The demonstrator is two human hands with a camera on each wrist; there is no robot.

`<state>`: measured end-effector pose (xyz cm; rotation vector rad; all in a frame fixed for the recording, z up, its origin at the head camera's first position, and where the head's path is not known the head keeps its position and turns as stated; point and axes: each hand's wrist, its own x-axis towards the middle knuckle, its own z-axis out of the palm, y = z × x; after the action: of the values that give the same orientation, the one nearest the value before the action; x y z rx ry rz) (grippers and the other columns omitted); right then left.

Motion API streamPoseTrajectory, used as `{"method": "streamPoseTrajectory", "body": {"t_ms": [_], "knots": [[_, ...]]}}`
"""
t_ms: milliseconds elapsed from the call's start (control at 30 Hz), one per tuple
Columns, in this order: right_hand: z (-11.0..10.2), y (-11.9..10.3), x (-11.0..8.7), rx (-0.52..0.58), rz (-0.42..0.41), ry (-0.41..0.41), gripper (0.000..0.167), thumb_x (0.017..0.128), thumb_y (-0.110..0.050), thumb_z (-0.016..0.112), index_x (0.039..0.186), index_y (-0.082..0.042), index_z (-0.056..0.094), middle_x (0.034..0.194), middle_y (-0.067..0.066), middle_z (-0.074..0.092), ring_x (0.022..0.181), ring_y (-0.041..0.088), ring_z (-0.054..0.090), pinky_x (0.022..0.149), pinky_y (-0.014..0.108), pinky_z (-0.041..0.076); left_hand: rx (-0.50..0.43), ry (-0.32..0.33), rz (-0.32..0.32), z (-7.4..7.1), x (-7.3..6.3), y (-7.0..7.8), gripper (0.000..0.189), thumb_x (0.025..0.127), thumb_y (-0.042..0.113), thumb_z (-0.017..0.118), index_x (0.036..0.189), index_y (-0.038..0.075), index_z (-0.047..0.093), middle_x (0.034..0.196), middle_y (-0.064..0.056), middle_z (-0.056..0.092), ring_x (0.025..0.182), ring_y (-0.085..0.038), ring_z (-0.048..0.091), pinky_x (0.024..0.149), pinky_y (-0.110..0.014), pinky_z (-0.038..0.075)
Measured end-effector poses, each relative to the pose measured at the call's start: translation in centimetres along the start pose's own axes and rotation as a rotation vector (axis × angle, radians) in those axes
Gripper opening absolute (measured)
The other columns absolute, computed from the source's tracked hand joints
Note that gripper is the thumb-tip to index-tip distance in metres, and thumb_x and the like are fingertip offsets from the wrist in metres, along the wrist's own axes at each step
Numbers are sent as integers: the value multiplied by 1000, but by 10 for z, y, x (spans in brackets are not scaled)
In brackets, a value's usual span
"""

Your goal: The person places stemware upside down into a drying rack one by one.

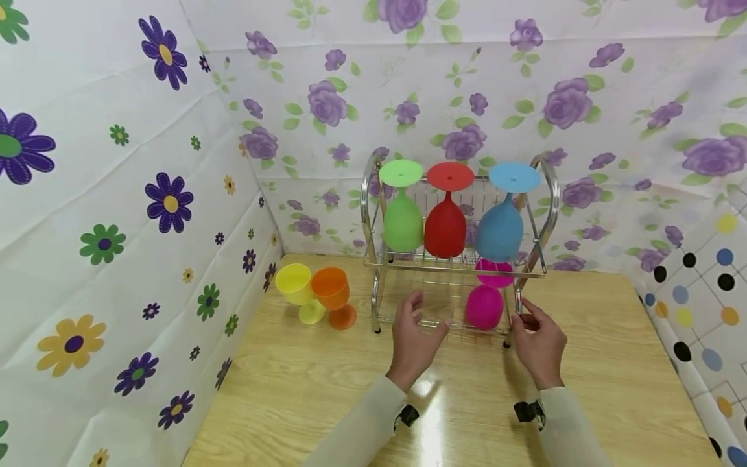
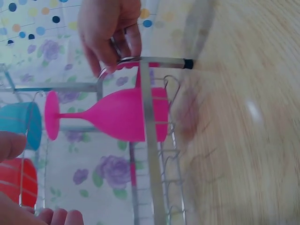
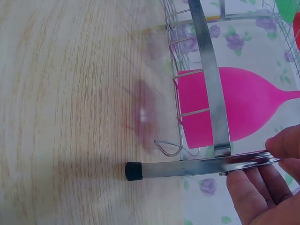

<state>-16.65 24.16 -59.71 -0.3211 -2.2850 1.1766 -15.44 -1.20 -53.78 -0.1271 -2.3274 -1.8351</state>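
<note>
A two-tier metal dish rack (image 1: 552,207) stands against the back wall. My right hand (image 1: 539,340) grips its right front leg, thumb on one side and fingers round the other, as the right wrist view also shows. In front of the lower tier, my left hand (image 1: 413,340) is held with thumb and fingers spread, nothing between them. A magenta goblet (image 1: 484,305) sits upside down at the lower tier's right end, behind the front bar (image 3: 213,89). Green (image 1: 403,224), red (image 1: 445,230) and blue (image 1: 499,230) goblets stand upside down in a row on the upper tier.
Left of the rack, a yellow goblet (image 1: 294,283) and an orange goblet (image 1: 331,289) stand upright side by side on the wooden table (image 1: 280,402). Flowered cloth (image 1: 327,58) covers the back wall, and dotted cloth (image 1: 700,311) hangs at the right.
</note>
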Motion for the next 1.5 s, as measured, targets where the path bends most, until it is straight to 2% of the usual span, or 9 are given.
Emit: {"method": "streamPoseTrajectory", "body": {"t_ms": [133, 233, 467, 800, 967, 1067, 1300, 1500], "knots": [[0, 0, -1, -21, -6, -4, 43, 97, -15, 77, 140, -18, 71, 97, 12, 80, 79, -20, 55, 80, 16, 55, 2, 76, 4, -13, -3, 3, 71, 91, 33, 84, 151, 16, 50, 146, 1, 56, 137, -27, 54, 112, -49, 53], [0, 0, -1, -33, -6, -6, 44, 97, -15, 77, 141, -19, 71, 97, 11, 81, 80, -17, 56, 80, 23, 59, 15, 149, 17, -23, -5, 2, 70, 92, 32, 83, 150, 14, 50, 146, -2, 56, 135, -27, 54, 110, -51, 53], [-1, -1, -3, -17, -9, -19, 43, 99, -18, 74, 142, -19, 70, 98, 13, 80, 80, -20, 54, 75, 4, 47, -9, 354, -9, -56, -3, -10, 71, 90, 27, 85, 148, 9, 49, 146, -12, 56, 135, -27, 54, 111, -50, 53], [1, 4, -3, -22, -33, -7, 44, 99, -18, 75, 143, -21, 69, 98, 13, 80, 80, -28, 50, 75, 2, 45, -51, 617, 9, -100, 9, -41, 65, 91, 19, 85, 143, 1, 51, 141, -21, 54, 134, -35, 52, 111, -61, 49], [2, 5, -3, -11, -47, -3, 45, 99, -17, 75, 143, -21, 69, 98, 13, 80, 81, -26, 51, 76, 1, 43, -37, 708, -17, -116, 19, -57, 65, 91, 22, 85, 144, 3, 51, 140, -16, 52, 134, -30, 49, 110, -58, 50], [3, 7, -3, -7, -50, -9, 46, 98, -15, 76, 143, -22, 69, 98, 13, 80, 81, -24, 52, 75, 1, 45, -27, 739, -46, -122, 25, -67, 69, 90, 25, 87, 145, 5, 51, 141, -13, 50, 135, -28, 47, 113, -57, 46], [2, 8, -4, -11, -47, 0, 46, 98, -14, 76, 143, -20, 69, 98, 13, 80, 82, -24, 52, 75, -3, 40, -50, 730, -81, -122, 39, -82, 80, 83, 25, 92, 148, 7, 48, 148, -21, 46, 140, -41, 44, 118, -64, 40], [2, 5, -5, -12, -63, 9, 47, 98, -15, 76, 143, -21, 69, 100, 13, 80, 83, -27, 50, 78, 0, 44, -28, 755, -93, -115, 49, -88, 82, 80, 22, 95, 146, 12, 48, 143, -12, 48, 137, -38, 47, 119, -64, 39]]}}
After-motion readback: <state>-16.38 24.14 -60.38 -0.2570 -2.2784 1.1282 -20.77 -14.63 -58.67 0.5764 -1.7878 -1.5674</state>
